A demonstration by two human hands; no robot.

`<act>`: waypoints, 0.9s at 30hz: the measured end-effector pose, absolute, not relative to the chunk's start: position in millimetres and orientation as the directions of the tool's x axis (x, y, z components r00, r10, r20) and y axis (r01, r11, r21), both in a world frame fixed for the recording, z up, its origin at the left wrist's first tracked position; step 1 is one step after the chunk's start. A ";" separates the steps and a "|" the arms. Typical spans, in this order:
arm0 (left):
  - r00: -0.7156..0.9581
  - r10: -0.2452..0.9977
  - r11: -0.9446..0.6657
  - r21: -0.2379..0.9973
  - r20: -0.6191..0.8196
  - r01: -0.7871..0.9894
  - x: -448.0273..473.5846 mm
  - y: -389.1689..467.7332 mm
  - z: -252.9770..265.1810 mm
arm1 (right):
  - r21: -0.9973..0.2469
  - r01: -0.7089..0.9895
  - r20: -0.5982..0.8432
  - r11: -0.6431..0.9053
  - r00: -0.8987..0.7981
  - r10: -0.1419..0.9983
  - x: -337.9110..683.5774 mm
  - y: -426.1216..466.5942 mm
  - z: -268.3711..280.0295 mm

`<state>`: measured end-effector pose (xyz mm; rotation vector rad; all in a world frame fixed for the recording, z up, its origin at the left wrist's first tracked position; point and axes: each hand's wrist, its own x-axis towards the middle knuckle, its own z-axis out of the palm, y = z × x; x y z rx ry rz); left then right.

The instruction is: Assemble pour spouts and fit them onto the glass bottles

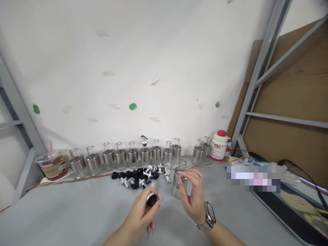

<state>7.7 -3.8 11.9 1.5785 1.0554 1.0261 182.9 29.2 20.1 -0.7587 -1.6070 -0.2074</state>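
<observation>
My left hand (pixel 143 208) is closed around a bottle pourer (pixel 151 199) with a silver rim and black rubber end. Beside it, my right hand (pixel 192 194), with a watch on the wrist, has thumb and index fingertips brought together. Those fingertips overlap a glass bottle (pixel 176 186) with a steel sleeve, upright on the table; whether they touch it or pinch something small, I cannot tell. Beyond my hands lies a loose pile of black and silver pourers (pixel 138 176). One bottle (pixel 145 154) in the row behind has a pourer in its neck.
Several sleeved bottles (pixel 107 157) without pourers line the wall. A lidded drink cup (pixel 54 167) stands at far left, a white jar with red lid (pixel 219 147) at right. A red-yellow wire (pixel 97 176) crosses the table's back. Dark flat items (pixel 271 201) lie at right.
</observation>
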 end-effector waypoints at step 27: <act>0.007 1.000 0.027 0.802 -0.028 -0.597 -17.8 25.3 24.4 | -0.933 0.249 0.350 0.259 0.474 0.808 167.7 71.9 -13.6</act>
